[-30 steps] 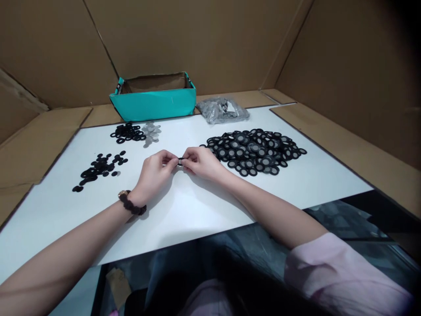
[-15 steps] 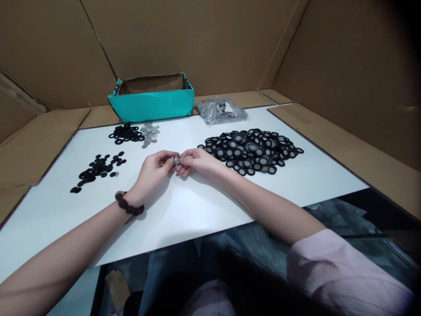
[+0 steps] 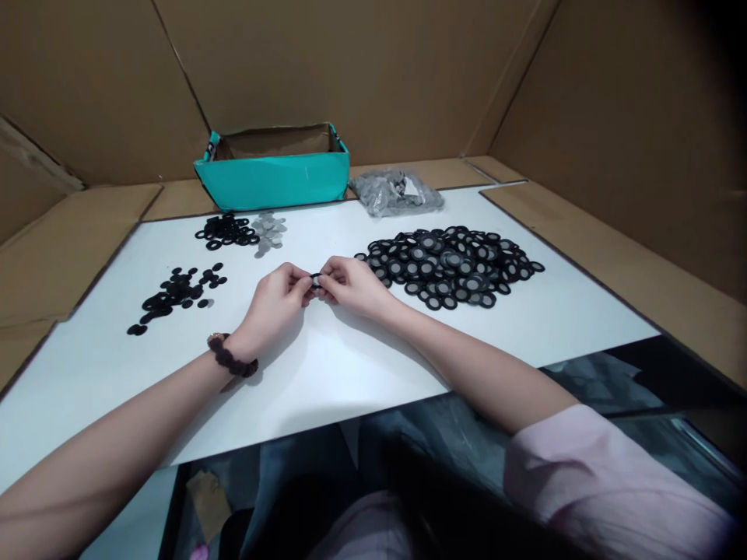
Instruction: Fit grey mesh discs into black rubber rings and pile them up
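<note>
My left hand [image 3: 274, 299] and my right hand [image 3: 350, 284] meet at the middle of the white table [image 3: 327, 365]. Both pinch one small black ring with a grey mesh disc [image 3: 316, 281] between their fingertips, just above the surface. A big heap of finished black rings with grey centres [image 3: 452, 264] lies right of my right hand. Small black discs [image 3: 175, 295] are scattered to the left. Further back lie a pile of black rings [image 3: 226, 231] and a pile of grey mesh discs [image 3: 268, 232].
A teal open box [image 3: 274, 177] stands at the back of the table. Next to it lies a clear bag of grey discs [image 3: 400, 193]. Brown cardboard walls [image 3: 373, 70] surround the table on three sides. My lap is under the near edge.
Both hands have stayed together at the table's middle, turning the small ring between the fingertips. The view has shifted slightly.
</note>
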Demonstrator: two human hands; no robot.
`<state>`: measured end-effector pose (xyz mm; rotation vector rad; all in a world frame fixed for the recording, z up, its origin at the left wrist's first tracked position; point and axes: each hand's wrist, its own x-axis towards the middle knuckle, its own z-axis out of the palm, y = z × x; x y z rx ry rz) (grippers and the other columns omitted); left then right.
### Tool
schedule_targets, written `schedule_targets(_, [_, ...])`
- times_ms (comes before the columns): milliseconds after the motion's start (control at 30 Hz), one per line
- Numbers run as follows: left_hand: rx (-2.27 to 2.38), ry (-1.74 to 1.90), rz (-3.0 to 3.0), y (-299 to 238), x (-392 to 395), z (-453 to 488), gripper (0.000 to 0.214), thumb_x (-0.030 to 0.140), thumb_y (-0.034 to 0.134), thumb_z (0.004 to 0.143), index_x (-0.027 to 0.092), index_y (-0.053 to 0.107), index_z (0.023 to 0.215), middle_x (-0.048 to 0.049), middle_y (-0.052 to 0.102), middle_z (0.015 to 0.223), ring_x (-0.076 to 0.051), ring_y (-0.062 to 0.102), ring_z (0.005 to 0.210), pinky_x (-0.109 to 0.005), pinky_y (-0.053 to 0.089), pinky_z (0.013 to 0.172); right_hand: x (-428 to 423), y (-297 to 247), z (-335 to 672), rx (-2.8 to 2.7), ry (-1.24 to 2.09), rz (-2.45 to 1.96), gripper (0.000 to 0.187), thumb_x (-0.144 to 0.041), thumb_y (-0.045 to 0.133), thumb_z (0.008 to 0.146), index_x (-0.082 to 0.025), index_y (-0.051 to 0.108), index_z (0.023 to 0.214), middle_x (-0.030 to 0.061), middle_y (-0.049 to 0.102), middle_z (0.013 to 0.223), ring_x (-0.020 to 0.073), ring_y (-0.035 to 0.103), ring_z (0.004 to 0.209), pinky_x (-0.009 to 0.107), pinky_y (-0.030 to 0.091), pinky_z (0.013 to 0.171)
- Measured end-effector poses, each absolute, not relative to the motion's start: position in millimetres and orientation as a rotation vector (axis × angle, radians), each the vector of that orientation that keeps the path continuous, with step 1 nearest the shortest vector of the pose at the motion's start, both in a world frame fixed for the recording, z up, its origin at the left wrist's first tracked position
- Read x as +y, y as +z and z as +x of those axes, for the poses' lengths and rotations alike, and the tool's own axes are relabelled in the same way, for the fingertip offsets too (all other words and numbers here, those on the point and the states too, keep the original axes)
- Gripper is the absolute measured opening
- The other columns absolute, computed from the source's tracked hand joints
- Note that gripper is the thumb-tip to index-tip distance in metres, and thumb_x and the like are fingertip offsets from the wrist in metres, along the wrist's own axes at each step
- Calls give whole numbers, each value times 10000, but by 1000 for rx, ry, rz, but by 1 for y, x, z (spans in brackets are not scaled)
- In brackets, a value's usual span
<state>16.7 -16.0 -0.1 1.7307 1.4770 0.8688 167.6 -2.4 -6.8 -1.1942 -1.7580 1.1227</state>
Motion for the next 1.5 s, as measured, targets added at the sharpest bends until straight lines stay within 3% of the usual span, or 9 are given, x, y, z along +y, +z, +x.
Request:
schedule_targets(200, [1392,939,1579,3,-18,20,132,274,553,782,143,546,790,-65,654,721,-179,638,695,-323,510,660,-2,-4,171,-1754,1112,-1206,113,-100,508,788,-134,528,682,-6,576,556,89,552,533,198,424,554])
schedule_targets(433, [1305,1062,1443,9,-21,24,193,265,591,761,134,569,901,-33,635,685,-147,613,648,-287,499,628,-2,-5,167,-1516,1259,-1052,109,-93,504,768,-175,504,838,-66,524,534,82,522,509,190,424,537])
schedule_targets(633, [1304,1103,1428,12,-21,25,183,270,559,768,128,586,881,-54,629,776,-154,605,714,-283,495,627,1,-11,167,-1500,1174,-1047,95,-129,492,792,-158,568,841,-10,585,652,89,538,577,201,434,581])
schedule_targets(800, [1325,1003,1513,8,-19,23,168,282,567,770,133,571,848,-28,585,701,-126,540,600,-283,446,607,1,-13,167,-1598,1099,-982,147,-145,466,802,-150,610,830,27,632,796,106,568,684,218,452,653])
schedule_targets(967, [1363,970,1532,3,-16,22,109,268,511,799,159,504,808,-7,554,674,-124,515,575,-288,418,611,-3,-12,164,-1605,1156,-985,229,-95,475,760,-178,533,965,-12,586,743,97,578,662,216,465,676])
schedule_targets(1100, [1376,925,1628,2,-17,23,105,289,476,819,184,474,816,13,522,637,-145,507,597,-290,390,608,-2,-16,164,-1615,1135,-956,128,-115,479,759,-187,493,864,-12,578,737,106,584,682,213,464,654])
schedule_targets(1333, [1417,886,1734,-1,-17,21,88,272,425,836,195,445,797,17,486,662,-163,490,657,-296,369,642,-5,-14,165,-1747,1112,-911,215,-115,450,787,-190,562,955,-5,613,760,116,591,709,225,457,701])
schedule_targets(1500, [1422,825,1786,-1,-15,20,98,254,415,829,182,473,795,5,502,673,-172,492,680,-305,364,658,-2,-17,165,-1799,1026,-957,241,-100,430,786,-176,625,907,9,626,757,137,586,779,244,447,744])
